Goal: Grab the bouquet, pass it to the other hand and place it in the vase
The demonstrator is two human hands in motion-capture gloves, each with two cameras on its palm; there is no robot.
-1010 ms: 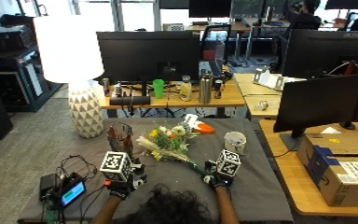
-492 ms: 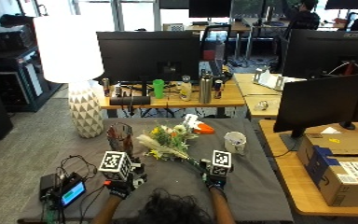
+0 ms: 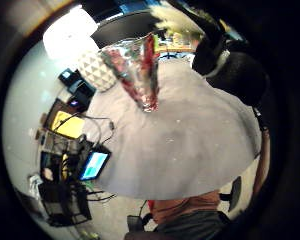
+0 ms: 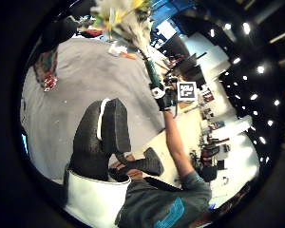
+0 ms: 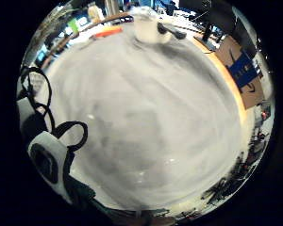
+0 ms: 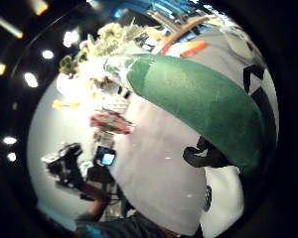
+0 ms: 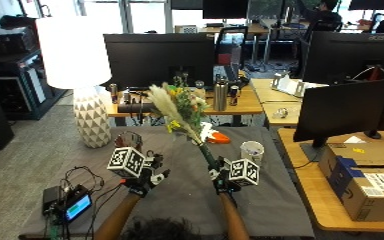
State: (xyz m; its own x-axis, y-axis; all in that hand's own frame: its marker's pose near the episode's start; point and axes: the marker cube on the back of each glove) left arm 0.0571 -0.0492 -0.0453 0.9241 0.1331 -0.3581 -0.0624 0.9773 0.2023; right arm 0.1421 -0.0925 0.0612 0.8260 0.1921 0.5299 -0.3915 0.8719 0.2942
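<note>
Bouquet [image 7: 180,109] off the table, held up over its middle, stem end down in right hand [image 7: 222,179], blooms tilted up and toward the left-far side. Right fingers curled round the green-wrapped stem; in the right thumb-side palm view the green wrap [image 6: 198,104] fills the frame, right against the palm. So pick-up: done, judging by that.

Left hand [image 7: 142,179] beside it, apart from the stem, hovering above the near-left part of the table, fingers relaxed and spread, gripping nothing. Left thumb-side view shows its own fingers [image 4: 104,133] free and the right hand w/ the stem across the way. Hand-over: not yet done.

Vase [image 7: 129,142] near the left edge, towards the far side, just beyond the left hand; shiny, patterned, red inside, seen clearer in the left little-finger view [image 3: 137,70]. No stems in it. Insertion: left to do.

Remaining, as judged: bring stem across to left hand, left grips, right lets go, then stem down into the vase mouth. Roughly a third through.

Around: grey table cloth [image 7: 185,190]; white paper cup [image 7: 251,150] towards the right edge; orange item [image 7: 218,138] near the far edge; small screen device [image 7: 77,207] w/ cables at the near-left corner; white lamp [image 7: 79,75] beyond the far-left corner.
</note>
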